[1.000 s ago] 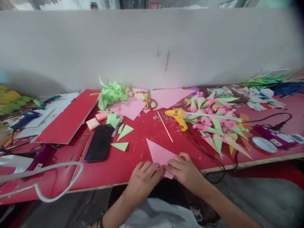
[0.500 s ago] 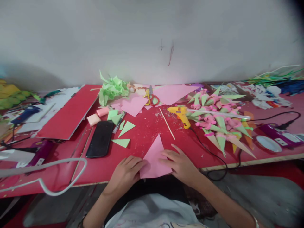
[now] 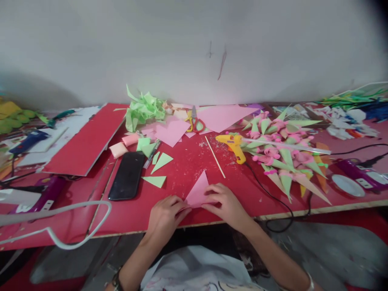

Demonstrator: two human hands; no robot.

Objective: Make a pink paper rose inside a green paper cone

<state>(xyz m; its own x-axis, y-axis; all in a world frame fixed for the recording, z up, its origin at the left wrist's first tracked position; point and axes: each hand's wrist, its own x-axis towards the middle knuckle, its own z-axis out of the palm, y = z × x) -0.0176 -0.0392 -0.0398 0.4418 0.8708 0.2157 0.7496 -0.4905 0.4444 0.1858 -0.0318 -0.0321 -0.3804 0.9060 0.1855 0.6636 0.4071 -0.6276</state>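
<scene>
A piece of pink paper with a pointed top is held between both hands at the table's front edge. My left hand pinches its lower left corner between thumb and fingers. On the other side my right hand grips the lower right edge, fingers bent over it. The paper's lower edge looks bent up between the hands. Beyond the paper lie a thin wooden stick and a yellow glue gun. Green paper triangles and a black phone are to the left.
Pink and green paper cones are heaped at the right, beside a white dish. Scissors rest on pink sheets at the back. A red board lies at the left, and a white curved frame crosses the front left.
The pink paper's lower part has been bent upward, so less of its face shows. My right hand's fingers have drawn together on the edge. The view has shifted slightly.
</scene>
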